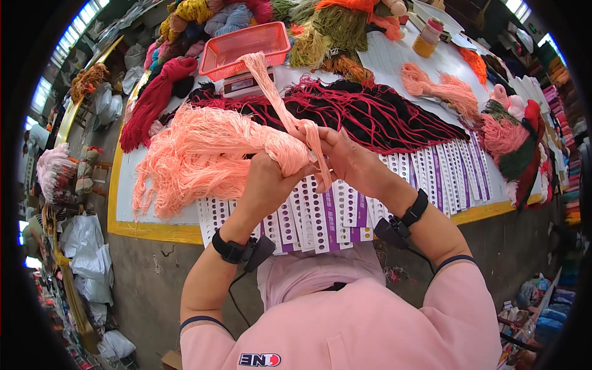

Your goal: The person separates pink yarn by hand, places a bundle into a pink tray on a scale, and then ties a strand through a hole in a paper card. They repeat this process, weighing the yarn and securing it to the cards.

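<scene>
A large bundle of peach yarn (200, 145) lies on the table, its loose ends spread to the left. My left hand (265, 182) is closed around the gathered end of this bundle. A thinner hank of the same peach yarn (271, 92) runs up from my right hand (353, 161) toward the red plastic basket (246, 50). The fingers of my right hand pinch this hank, and its end hangs looped beside the bundle. Both hands are close together above a row of white and purple cards with punched holes (317, 213).
Black and crimson yarn (364, 114) stretches across the table behind my hands. The basket rests on a small scale (242, 85). Heaped coloured yarn (330, 31) lies at the back, with a jar (427, 40) to its right. A yellow edge (154, 230) borders the table.
</scene>
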Available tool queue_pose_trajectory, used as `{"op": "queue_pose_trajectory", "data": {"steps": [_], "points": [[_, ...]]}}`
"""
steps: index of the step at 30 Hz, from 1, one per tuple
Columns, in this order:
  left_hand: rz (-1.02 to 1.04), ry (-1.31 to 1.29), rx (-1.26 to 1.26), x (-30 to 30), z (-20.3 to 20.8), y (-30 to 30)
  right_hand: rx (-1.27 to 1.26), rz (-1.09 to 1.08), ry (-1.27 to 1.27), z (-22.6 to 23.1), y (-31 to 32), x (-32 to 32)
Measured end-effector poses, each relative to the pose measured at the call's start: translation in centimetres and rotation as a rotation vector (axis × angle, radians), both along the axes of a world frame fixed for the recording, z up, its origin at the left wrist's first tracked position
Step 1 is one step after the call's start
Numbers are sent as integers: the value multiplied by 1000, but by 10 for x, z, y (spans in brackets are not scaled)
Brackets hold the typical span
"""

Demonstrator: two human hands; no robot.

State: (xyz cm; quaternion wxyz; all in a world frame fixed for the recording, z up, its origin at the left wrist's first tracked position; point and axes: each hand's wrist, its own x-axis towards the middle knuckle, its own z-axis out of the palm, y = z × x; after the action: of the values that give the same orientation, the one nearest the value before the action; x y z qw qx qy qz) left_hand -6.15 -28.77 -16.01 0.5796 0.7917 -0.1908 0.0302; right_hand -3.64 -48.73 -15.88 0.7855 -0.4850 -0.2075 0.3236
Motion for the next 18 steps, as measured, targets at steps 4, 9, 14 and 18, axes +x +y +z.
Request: {"op": "queue_pose_trajectory", "data": {"steps": [4, 9, 14, 18], "points": [[109, 337, -705, 7, -6, -1, 77, -78, 121, 3, -7, 6], [181, 632, -1333, 41, -8, 107, -154, -130, 264, -16, -15, 16], [-38, 1015, -1167, 9, -5, 47, -6, -109, 203, -20, -7, 14], [-100, 1064, -968, 2, -9, 12, 46, -134, 197, -24, 2, 11]]}}
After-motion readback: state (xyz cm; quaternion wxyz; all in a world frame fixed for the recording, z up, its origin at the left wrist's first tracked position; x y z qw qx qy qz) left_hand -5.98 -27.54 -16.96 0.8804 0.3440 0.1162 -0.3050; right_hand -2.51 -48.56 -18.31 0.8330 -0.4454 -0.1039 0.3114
